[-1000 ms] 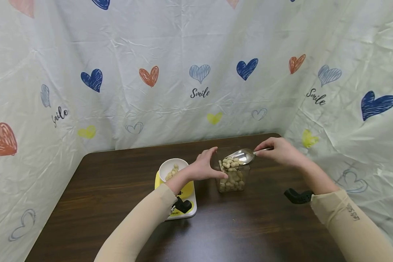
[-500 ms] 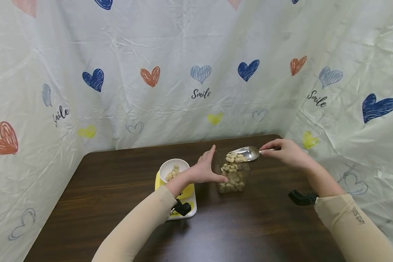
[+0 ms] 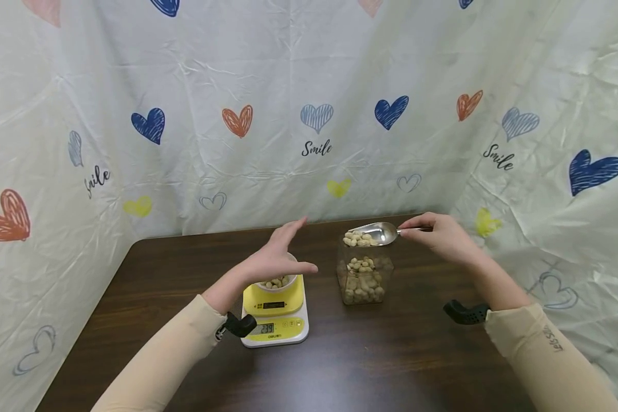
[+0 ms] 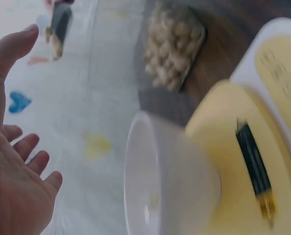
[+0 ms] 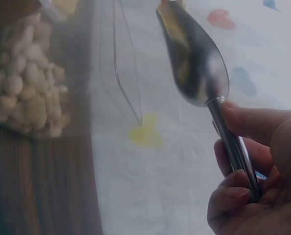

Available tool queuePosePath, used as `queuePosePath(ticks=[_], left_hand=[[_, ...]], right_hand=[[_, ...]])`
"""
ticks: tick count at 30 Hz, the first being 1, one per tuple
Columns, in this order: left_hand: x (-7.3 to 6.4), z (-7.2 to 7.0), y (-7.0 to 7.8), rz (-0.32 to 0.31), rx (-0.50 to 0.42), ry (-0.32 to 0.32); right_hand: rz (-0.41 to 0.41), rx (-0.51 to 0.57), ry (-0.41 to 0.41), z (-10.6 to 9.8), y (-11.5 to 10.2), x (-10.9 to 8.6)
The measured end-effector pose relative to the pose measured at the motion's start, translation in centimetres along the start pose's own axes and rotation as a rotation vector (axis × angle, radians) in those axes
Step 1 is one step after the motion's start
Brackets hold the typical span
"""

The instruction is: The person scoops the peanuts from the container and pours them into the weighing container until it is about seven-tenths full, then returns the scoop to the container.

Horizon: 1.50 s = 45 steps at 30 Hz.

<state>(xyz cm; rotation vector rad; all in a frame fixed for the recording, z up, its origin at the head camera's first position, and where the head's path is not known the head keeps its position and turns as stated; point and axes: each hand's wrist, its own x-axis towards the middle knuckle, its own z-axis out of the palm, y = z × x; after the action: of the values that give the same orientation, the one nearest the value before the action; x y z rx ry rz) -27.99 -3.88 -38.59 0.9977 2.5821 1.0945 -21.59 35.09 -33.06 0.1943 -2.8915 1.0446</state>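
My right hand (image 3: 443, 237) grips the handle of a metal scoop (image 5: 199, 58), which carries peanuts (image 3: 357, 238) above a clear square container (image 3: 383, 280). More peanuts fill the lower part of that container, seen also in the right wrist view as a pile (image 5: 25, 83). My left hand (image 3: 273, 260) has its fingers spread and holds nothing; in the head view it partly covers a white bowl (image 4: 184, 176). Several peanuts lie in the bowl, which stands on a yellow and white kitchen scale (image 3: 275, 309). The scale's display is lit and seems to read 239.
A dark wooden table (image 3: 350, 366) bears the scale on the left and the container to its right. Behind and beside the table hangs a white curtain (image 3: 268, 171) printed with hearts.
My left hand has let go of the container and moved left over the scale, uncovering its display. The loaded scoop has risen out of the container and shifted slightly left.
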Motion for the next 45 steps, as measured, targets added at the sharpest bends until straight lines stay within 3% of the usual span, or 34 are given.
queuePosePath(ticks=[8, 15, 29, 38, 45], left_hand=[[-4.1, -3.0, -3.6, -0.088, -0.026, 0.041], [-6.2, -3.4, -6.5, -0.11, 0.033, 0.046], [-6.7, -1.1, -9.2, -0.151, -0.028, 0.013], [-6.6, -0.2, -9.9, -0.178, -0.056, 0.003], [-6.6, -0.1, -10.2, -0.19, -0.059, 0.009]], right_hand=[[-0.019, 0.069, -0.03, 2.5, -1.7, 1.3], [-0.028, 0.123, -0.063, 4.5, -3.3, 2.7], [-0.09, 0.153, -0.104, 8.1, -6.2, 4.7], [-0.159, 0.091, -0.124, 10.3, -7.1, 6.0], [-0.154, 0.062, -0.142, 11.4, -8.1, 6.3]])
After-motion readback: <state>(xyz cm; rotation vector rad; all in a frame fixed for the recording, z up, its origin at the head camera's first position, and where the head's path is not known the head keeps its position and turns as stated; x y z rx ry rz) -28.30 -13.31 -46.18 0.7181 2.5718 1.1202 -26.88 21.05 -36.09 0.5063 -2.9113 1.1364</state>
